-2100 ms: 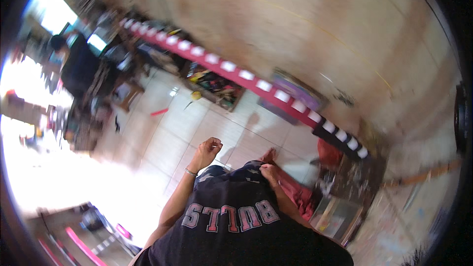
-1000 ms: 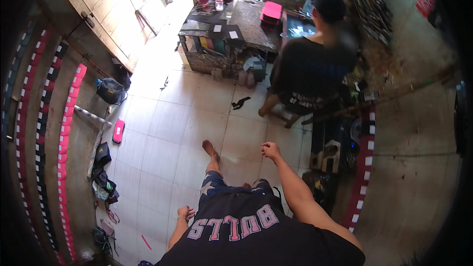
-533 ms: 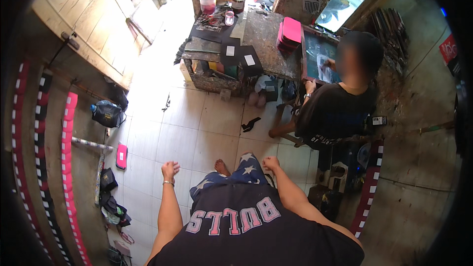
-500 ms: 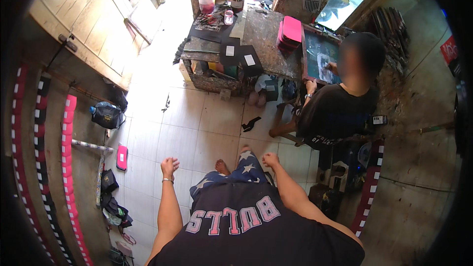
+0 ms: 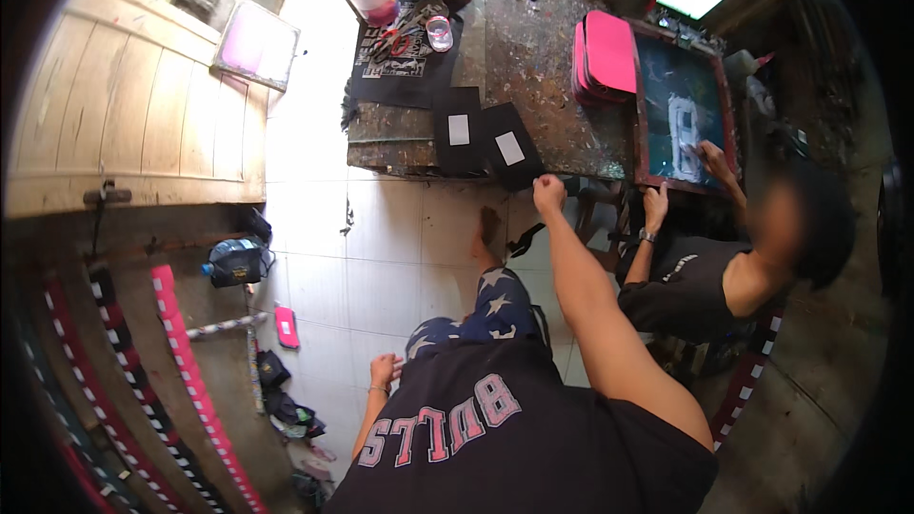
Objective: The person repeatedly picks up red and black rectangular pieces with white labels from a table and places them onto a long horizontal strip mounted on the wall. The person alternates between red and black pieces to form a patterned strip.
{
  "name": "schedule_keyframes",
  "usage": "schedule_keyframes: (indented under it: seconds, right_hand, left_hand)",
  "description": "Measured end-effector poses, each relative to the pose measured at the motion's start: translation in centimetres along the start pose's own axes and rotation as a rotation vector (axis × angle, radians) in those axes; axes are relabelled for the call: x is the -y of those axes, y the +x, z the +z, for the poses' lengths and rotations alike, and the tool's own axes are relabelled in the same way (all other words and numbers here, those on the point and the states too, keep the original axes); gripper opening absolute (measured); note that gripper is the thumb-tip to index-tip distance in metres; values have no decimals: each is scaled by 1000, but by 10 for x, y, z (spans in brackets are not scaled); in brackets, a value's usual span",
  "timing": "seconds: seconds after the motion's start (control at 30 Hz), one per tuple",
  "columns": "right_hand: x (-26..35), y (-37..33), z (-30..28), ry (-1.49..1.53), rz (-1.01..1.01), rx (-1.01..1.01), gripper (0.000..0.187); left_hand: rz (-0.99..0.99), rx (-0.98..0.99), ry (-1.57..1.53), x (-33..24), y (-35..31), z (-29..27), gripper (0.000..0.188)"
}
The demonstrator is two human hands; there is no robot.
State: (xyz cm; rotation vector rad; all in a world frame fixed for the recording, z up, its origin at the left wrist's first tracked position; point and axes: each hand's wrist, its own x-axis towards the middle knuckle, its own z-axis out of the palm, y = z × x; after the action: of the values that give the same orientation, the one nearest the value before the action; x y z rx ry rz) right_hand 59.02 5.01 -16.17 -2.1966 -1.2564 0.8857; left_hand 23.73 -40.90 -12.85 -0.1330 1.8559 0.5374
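At stained table (image 5: 522, 49) | right hand (image 5: 549, 194) at black sheet (image 5: 508, 124), grip unclear | left hand (image 5: 385, 370) unclenched | tiled floor (image 5: 381, 271)

A pink case (image 5: 288, 327) lies on the tiled floor (image 5: 381, 276) near a black bag (image 5: 235, 271).

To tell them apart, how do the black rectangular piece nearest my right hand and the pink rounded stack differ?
The black rectangular piece bears a white patch; the pink rounded stack looks plain on top. The piece is thin; the stack is thicker. Both lie on the stained table.
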Motion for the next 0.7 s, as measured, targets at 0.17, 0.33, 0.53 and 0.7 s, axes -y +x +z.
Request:
schedule_keyframes:
  seconds: [0.17,0.33,0.53,0.7]
  right_hand:
    - [44,84,44,-66,-35,-64,27]
    - [61,107,65,-67,162,75,18]
    - [68,100,51,-101,165,87,9]
    - [45,53,7,-156,59,41,11]
  left_hand:
    - [-128,-86,-35,-73,-32,6,25]
    - [-30,-123,-104,-168,-25,30,27]
    - [119,34,151,-285,29,66,30]
    - [591,86,369,-407,108,154,20]
